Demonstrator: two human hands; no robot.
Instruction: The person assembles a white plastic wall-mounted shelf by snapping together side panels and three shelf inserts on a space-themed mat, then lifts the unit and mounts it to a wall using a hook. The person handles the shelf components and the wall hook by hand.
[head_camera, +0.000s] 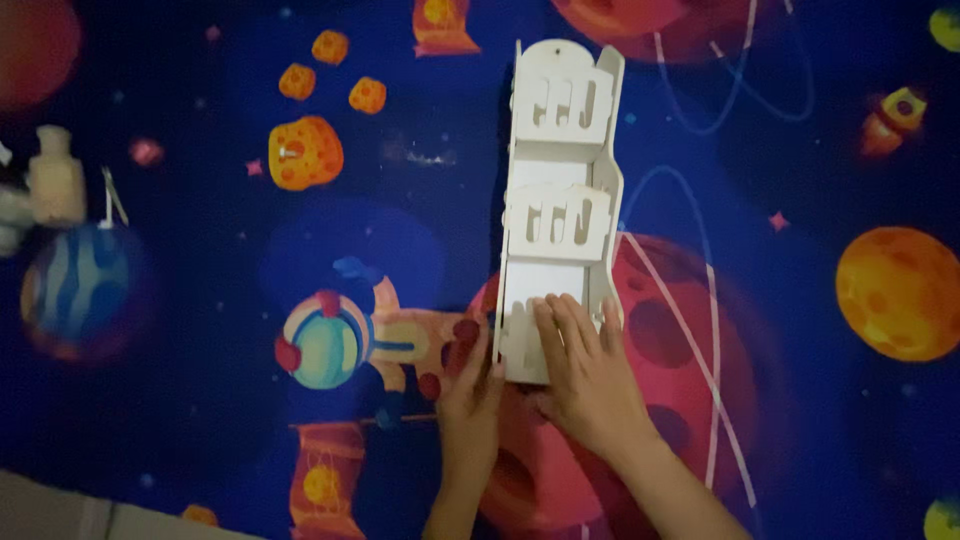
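Lying under right hand (585, 375): rack (560, 180).

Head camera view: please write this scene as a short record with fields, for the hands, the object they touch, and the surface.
view: head camera, looking straight down
left hand: rests against the left side wall of the rack's near end
right hand: lies flat on the near end, fingers spread
white wooden rack: long, lies flat, with slotted front panels
surface: space-themed mat, dark blue with planets and an astronaut
other: small pale bottle at the left edge
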